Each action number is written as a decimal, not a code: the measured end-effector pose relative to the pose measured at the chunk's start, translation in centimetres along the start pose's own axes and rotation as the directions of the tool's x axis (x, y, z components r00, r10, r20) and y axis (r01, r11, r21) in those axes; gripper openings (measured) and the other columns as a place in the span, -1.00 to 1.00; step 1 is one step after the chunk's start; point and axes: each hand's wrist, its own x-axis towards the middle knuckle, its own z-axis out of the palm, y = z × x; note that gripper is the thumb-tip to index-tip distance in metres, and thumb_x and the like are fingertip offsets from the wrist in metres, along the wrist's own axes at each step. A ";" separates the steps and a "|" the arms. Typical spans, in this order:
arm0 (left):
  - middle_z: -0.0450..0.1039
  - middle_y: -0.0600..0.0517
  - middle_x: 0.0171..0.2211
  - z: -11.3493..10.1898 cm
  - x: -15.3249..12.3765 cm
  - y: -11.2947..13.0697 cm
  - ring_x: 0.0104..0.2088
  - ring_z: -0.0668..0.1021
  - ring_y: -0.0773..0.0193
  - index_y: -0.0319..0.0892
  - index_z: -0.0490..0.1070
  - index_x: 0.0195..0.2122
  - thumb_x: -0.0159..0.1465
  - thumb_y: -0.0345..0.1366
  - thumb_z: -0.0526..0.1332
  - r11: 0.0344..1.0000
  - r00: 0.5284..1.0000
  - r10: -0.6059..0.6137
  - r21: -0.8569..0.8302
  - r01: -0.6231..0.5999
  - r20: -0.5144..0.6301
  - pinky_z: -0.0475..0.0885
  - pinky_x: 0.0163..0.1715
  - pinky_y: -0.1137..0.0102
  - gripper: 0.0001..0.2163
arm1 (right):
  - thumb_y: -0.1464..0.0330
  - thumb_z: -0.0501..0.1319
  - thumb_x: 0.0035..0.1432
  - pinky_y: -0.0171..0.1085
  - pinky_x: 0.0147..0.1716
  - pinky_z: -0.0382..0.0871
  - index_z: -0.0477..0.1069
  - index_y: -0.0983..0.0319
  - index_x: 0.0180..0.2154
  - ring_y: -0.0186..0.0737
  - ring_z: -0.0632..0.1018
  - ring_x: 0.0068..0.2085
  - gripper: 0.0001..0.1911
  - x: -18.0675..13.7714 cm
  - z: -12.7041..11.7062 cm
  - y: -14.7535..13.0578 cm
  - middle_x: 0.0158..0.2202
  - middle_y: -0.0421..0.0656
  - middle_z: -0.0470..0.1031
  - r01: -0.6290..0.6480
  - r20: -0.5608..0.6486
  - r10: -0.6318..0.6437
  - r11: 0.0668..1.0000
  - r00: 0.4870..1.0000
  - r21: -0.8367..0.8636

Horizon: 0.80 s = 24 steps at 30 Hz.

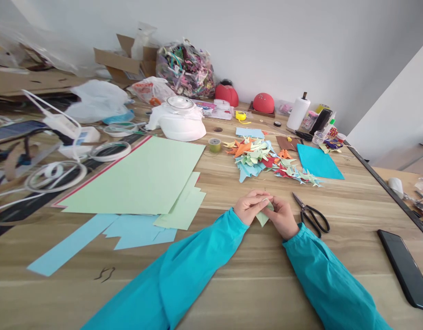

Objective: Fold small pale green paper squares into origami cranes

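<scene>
Between my two hands is a small piece of folded pale green paper [262, 219], its pointed lower end showing below the fingers. My left hand [249, 206] pinches it from the left, thumb on top. From the right, my right hand [282, 217] grips the same paper, fingers closed. The upper part of the paper is hidden by the fingers. Just right of my right hand lie black-handled scissors [310, 214]. Beyond the hands sits a pile of folded paper cranes [254, 158] in green, blue, orange and red.
Large green paper sheets [139, 178] and blue paper pieces [139, 229] lie left. A thread spool [214, 145] stands behind. Turquoise paper [319, 161] lies back right, a black phone [403, 268] at the right. Cables [56, 176] and a white bundle [177, 120] occupy the far left.
</scene>
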 end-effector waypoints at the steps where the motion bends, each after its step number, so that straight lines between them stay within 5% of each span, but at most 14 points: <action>1: 0.44 -0.10 -0.22 0.0 0.0 0.0 -0.14 0.46 0.16 -0.20 0.53 -0.31 0.06 -0.12 0.22 1.000 1.000 -0.003 -0.012 0.003 0.008 0.34 -0.05 0.27 -0.72 | 0.31 0.26 -0.08 -0.30 -0.41 0.33 0.45 0.23 -0.35 -0.23 0.43 -0.38 -0.81 0.0 0.0 0.0 -0.45 -0.20 0.45 0.010 0.000 -0.010 1.000 1.000 0.000; 8: 0.44 -0.12 -0.21 -0.2 -0.2 0.1 -0.12 0.45 0.15 -0.21 0.53 -0.31 0.11 -0.13 0.17 0.998 0.999 -0.010 -0.065 0.013 0.049 0.33 -0.03 0.24 -0.72 | 0.33 0.27 -0.09 -0.28 -0.38 0.32 0.45 0.22 -0.39 -0.22 0.45 -0.35 -0.85 0.0 0.2 -0.3 -0.40 -0.18 0.48 0.013 0.000 -0.013 1.000 1.000 0.027; 13: 0.46 -0.12 -0.22 -0.2 -0.1 0.4 -0.10 0.44 0.12 -0.21 0.54 -0.34 0.09 -0.06 0.16 0.998 1.000 -0.010 -0.065 0.010 0.014 0.30 -0.02 0.21 -0.67 | 0.34 0.29 -0.12 -0.36 -0.57 0.23 0.42 0.24 -0.48 -0.34 0.38 -0.54 -0.89 -0.1 0.1 -0.4 -0.56 -0.24 0.42 -0.065 -0.062 0.069 0.996 0.996 0.058; 16: 0.48 -0.11 -0.23 -0.2 0.0 0.3 -0.10 0.44 0.11 -0.22 0.54 -0.34 0.08 0.00 0.13 0.991 0.995 -0.095 -0.096 0.091 -0.036 0.31 -0.03 0.24 -0.61 | 0.32 0.30 -0.15 -0.40 -0.67 0.15 0.39 0.25 -0.52 -0.38 0.34 -0.61 -0.85 0.0 -0.3 0.1 -0.64 -0.27 0.39 -0.118 -0.115 0.131 0.986 0.985 0.118; 20: 0.47 -0.12 -0.20 -0.3 0.1 -0.3 -0.30 0.52 0.16 -0.26 0.51 -0.26 0.04 0.02 0.16 0.922 0.951 -0.307 -0.257 0.289 -0.031 0.45 -0.35 0.33 -0.57 | 0.31 0.31 -0.17 -0.41 -0.70 0.14 0.38 0.26 -0.52 -0.36 0.36 -0.61 -0.83 0.1 -0.6 0.6 -0.62 -0.25 0.40 -0.122 -0.178 0.157 0.974 0.971 0.192; 24: 0.50 -0.10 -0.32 -0.2 0.2 -0.4 -0.39 0.51 0.22 -0.28 0.51 -0.31 -0.04 0.00 0.24 0.882 0.929 -0.370 -0.317 0.349 -0.006 0.45 -0.43 0.38 -0.57 | 0.31 0.31 -0.17 -0.41 -0.71 0.13 0.38 0.25 -0.51 -0.37 0.36 -0.62 -0.83 0.2 -0.7 0.7 -0.62 -0.26 0.41 -0.120 -0.186 0.164 0.966 0.969 0.229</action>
